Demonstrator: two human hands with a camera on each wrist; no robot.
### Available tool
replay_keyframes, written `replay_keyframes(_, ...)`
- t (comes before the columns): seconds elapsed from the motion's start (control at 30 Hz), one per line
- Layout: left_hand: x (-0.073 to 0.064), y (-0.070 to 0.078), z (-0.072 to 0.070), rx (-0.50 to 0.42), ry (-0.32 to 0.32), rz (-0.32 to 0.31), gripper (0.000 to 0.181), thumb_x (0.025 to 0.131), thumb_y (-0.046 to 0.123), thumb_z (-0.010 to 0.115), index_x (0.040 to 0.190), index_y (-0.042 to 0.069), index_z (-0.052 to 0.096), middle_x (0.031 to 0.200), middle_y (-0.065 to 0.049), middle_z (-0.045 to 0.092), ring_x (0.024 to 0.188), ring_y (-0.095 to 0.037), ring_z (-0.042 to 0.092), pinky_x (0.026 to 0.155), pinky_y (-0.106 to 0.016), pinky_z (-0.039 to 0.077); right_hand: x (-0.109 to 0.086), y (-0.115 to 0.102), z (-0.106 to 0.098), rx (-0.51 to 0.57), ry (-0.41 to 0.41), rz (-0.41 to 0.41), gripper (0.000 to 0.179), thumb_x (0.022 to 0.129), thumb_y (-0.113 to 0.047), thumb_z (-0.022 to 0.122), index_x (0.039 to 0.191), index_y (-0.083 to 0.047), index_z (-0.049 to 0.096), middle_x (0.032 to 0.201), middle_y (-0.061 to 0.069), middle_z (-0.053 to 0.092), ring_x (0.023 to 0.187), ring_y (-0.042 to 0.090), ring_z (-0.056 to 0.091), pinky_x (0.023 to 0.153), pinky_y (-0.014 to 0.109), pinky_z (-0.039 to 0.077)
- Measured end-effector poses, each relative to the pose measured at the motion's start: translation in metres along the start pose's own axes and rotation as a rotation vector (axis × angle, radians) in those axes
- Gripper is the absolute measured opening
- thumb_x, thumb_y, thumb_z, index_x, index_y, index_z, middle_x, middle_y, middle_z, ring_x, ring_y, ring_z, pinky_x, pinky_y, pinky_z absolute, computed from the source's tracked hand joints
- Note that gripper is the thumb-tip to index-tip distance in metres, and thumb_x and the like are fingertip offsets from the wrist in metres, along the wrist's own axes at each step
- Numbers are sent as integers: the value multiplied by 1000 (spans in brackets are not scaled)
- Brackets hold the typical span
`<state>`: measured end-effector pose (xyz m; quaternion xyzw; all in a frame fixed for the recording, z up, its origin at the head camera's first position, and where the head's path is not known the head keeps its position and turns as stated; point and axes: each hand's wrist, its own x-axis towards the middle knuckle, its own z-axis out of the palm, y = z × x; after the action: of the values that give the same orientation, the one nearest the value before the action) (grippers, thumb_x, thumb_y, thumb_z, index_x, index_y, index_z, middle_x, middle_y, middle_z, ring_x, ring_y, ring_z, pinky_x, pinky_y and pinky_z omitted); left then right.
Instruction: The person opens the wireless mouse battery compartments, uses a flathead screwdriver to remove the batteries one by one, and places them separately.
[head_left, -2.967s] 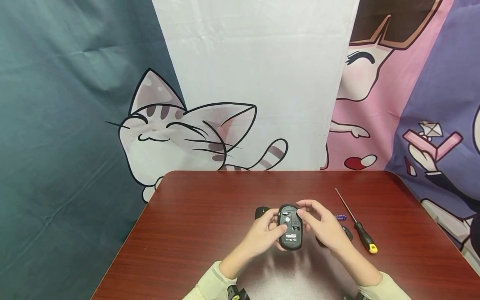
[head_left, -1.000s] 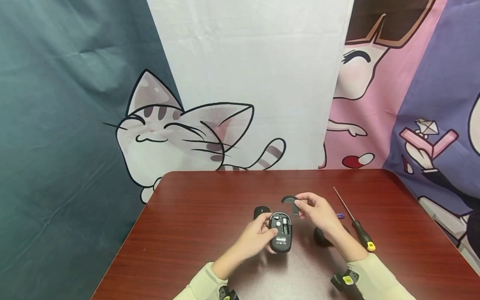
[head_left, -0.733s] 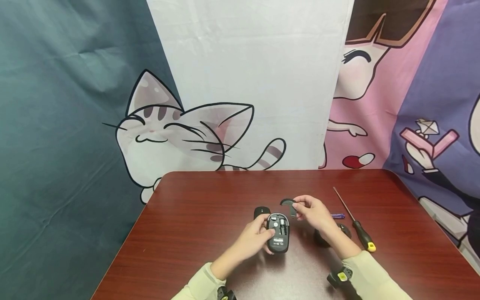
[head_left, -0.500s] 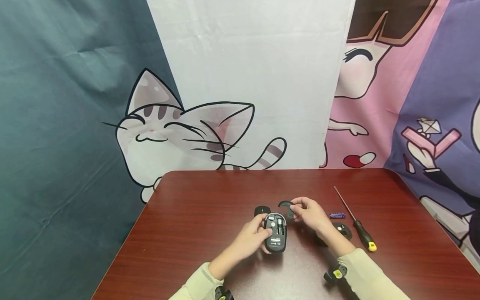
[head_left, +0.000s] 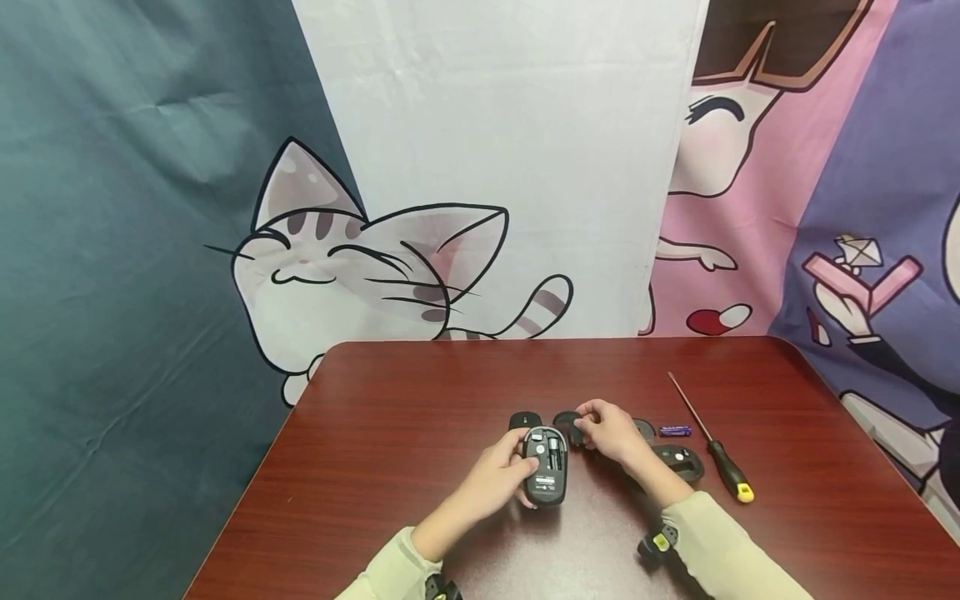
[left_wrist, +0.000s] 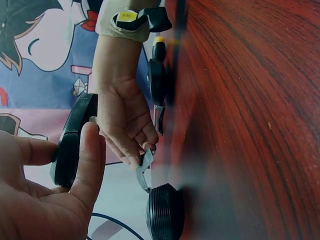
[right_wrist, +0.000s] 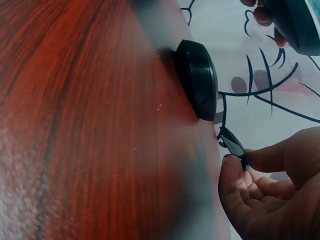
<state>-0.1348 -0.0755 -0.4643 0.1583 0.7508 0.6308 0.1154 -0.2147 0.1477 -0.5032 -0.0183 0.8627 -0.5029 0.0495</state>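
Note:
My left hand (head_left: 498,473) grips a black computer mouse (head_left: 546,485), underside up, its battery bay uncovered with a battery (head_left: 553,455) inside. My right hand (head_left: 611,432), just beyond it to the right, pinches the dark battery cover (head_left: 567,425) between thumb and fingers. The cover is low near the tabletop, seen edge-on in the right wrist view as a thin curved piece (right_wrist: 232,142). Close beside it a second black mouse (right_wrist: 197,82) rests on the table; in the head view this mouse (head_left: 524,419) sits behind my left fingers.
On the right of the red-brown table (head_left: 420,392) lie another upturned mouse (head_left: 681,463), partly behind my right wrist, a dark cover (head_left: 643,428), a blue battery (head_left: 675,431) and a screwdriver (head_left: 722,462) with black-yellow handle. A printed cloth (head_left: 480,125) hangs behind.
Three seconds ago both hands were on the mouse. The cover then came off, showing the battery; my right hand has since lowered it leftward, and the mouse has shifted slightly left.

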Motion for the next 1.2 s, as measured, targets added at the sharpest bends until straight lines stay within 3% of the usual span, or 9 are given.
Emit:
replay_keyframes(0.4, -4, -3, 0, -12, 7, 5, 43, 98, 3, 56, 139, -3, 49, 95, -12, 63, 62, -16, 67, 55, -59, 60, 1, 3, 5, -257, 22, -71, 13, 95, -7, 68, 105, 1, 64, 76, 3, 62, 62, 12, 62, 57, 28, 51)
replay_keyframes(0.5, -5, -3, 0, -13, 6, 11, 42, 97, 2, 56, 139, -3, 49, 95, -13, 63, 62, -16, 67, 55, -59, 60, 3, 2, 5, -322, 39, -81, 14, 94, -8, 69, 105, 0, 66, 76, 2, 62, 65, 14, 61, 61, 32, 51)
replay_keyframes(0.67, -5, -3, 0, -18, 6, 17, 42, 97, 2, 56, 138, -4, 50, 94, -13, 63, 63, -16, 67, 55, -61, 59, 6, 3, 7, -448, 64, -125, 17, 91, -11, 71, 105, -1, 68, 85, 7, 66, 83, 24, 65, 77, 46, 55)
replay_keyframes(0.8, -6, -2, 0, -18, 5, 21, 41, 97, 1, 55, 138, -4, 50, 95, -14, 63, 63, -15, 67, 55, -62, 59, 7, 4, 7, -483, 73, -143, 18, 90, -12, 72, 103, -1, 68, 92, 11, 66, 91, 30, 65, 82, 51, 55)
replay_keyframes(1.2, -8, -3, 0, -30, 22, 21, 46, 97, 5, 57, 143, 2, 48, 106, -19, 69, 68, -22, 70, 54, -58, 60, 5, 5, 7, -483, 75, -168, 18, 89, -11, 73, 102, -1, 67, 91, 10, 63, 91, 29, 63, 81, 49, 55)
